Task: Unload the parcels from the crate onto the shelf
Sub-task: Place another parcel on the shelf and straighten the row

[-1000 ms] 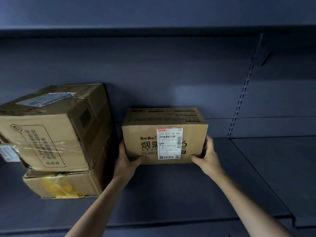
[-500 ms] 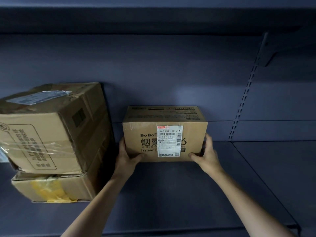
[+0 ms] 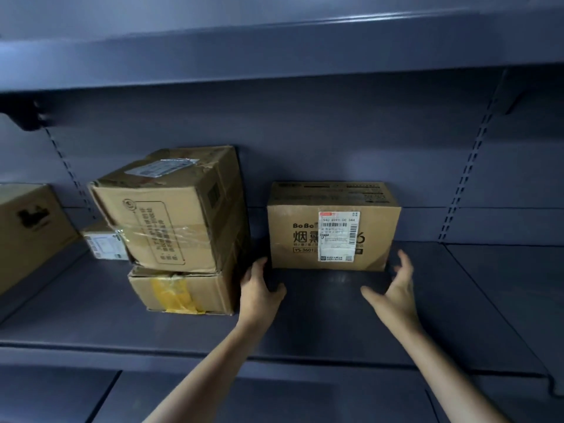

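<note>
Where matte steel shelf (image 3: 305, 337) runs, boxy cardboard parcel (image 3: 332, 227), hands (image 3: 259, 288) open

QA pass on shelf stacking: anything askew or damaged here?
Yes. The upper box of the left stack sits tilted and overhangs the yellow-taped box below; its top is crumpled, tape loose. The BoBo box sits square.
</note>
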